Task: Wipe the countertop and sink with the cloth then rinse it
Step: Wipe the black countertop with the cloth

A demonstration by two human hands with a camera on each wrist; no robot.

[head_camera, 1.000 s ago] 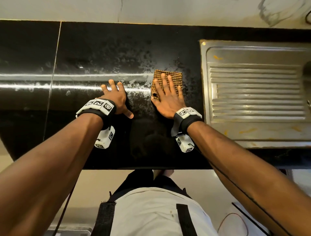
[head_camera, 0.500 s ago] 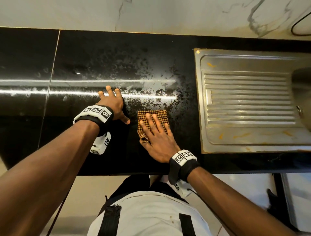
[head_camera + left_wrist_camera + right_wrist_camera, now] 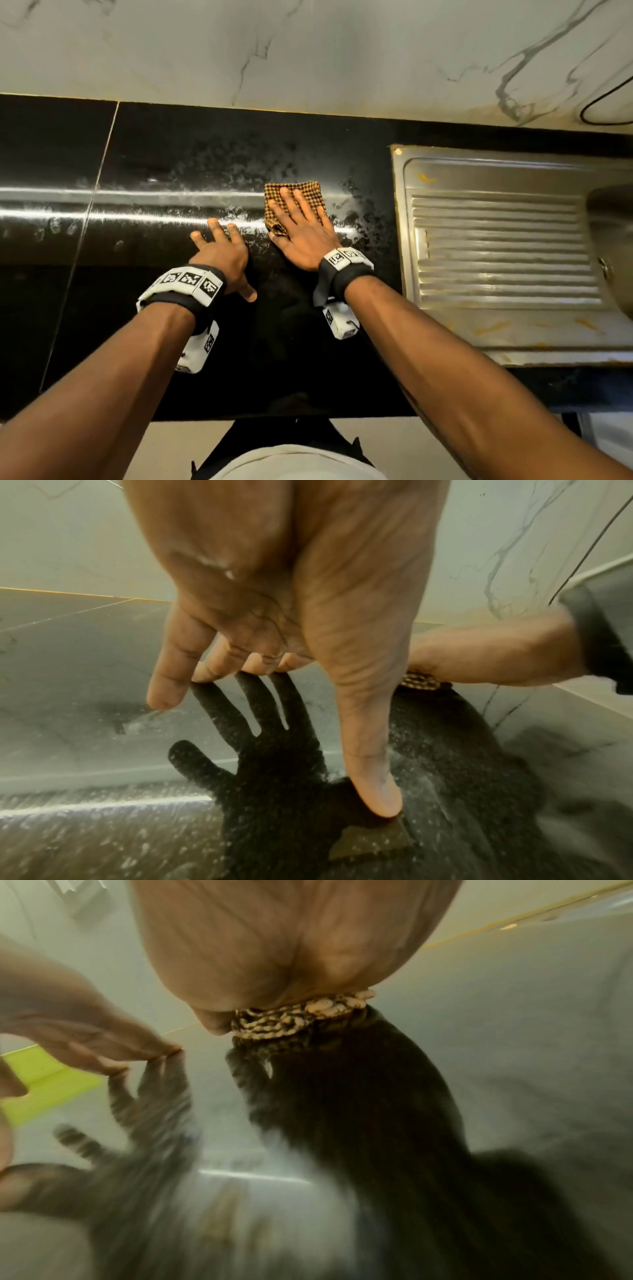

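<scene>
Head view: my right hand [image 3: 301,236], fingers flat, presses the cloth [image 3: 291,197] onto the wet table [image 3: 171,154], left of the sink [image 3: 496,240]. My left hand [image 3: 222,253] rests open, bracing.
Left wrist: fingertips [image 3: 164,696] touch the table.
Right wrist: cloth [image 3: 301,1015] bunched under my palm.

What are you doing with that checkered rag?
A person is wiping a black countertop. The right hand presses flat on the cloth, fingers straight, on a wet, streaky patch. The left hand rests beside it on the bare counter, fingertips down, holding nothing. The steel sink sits to the right, with orange smears on its drainboard.
</scene>
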